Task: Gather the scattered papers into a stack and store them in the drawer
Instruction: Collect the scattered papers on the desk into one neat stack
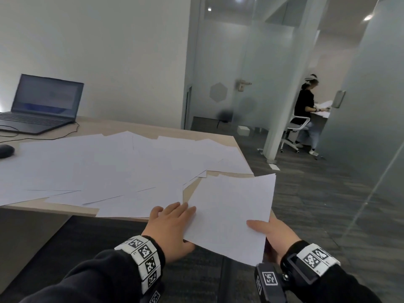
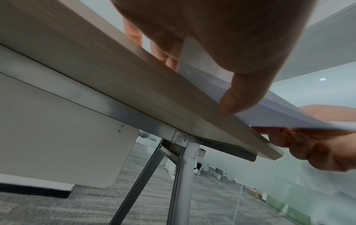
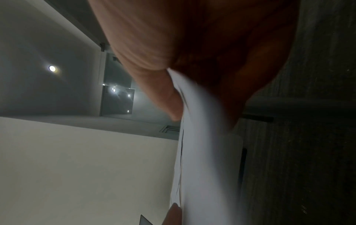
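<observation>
Several white papers [image 1: 113, 167] lie scattered and overlapping across the light wooden desk [image 1: 196, 133]. My right hand [image 1: 262, 228] grips a thin stack of papers [image 1: 231, 211] past the desk's front right corner, thumb on top and fingers underneath. In the right wrist view the thumb [image 3: 169, 99] presses on that stack [image 3: 202, 152]. My left hand [image 1: 175, 215] lies with straight fingers on a sheet [image 1: 144, 204] at the desk's front edge, beside the stack's left edge. Its thumb [image 2: 240, 94] reaches under the stack [image 2: 289, 112]. No drawer shows in any view.
An open laptop [image 1: 41, 103], a cable and a dark mouse [image 1: 5, 150] sit at the desk's far left. A metal leg [image 2: 181, 175] holds up the desk [image 2: 134, 68]. To the right are grey carpet, glass partitions and a person seated on a chair [image 1: 306, 110].
</observation>
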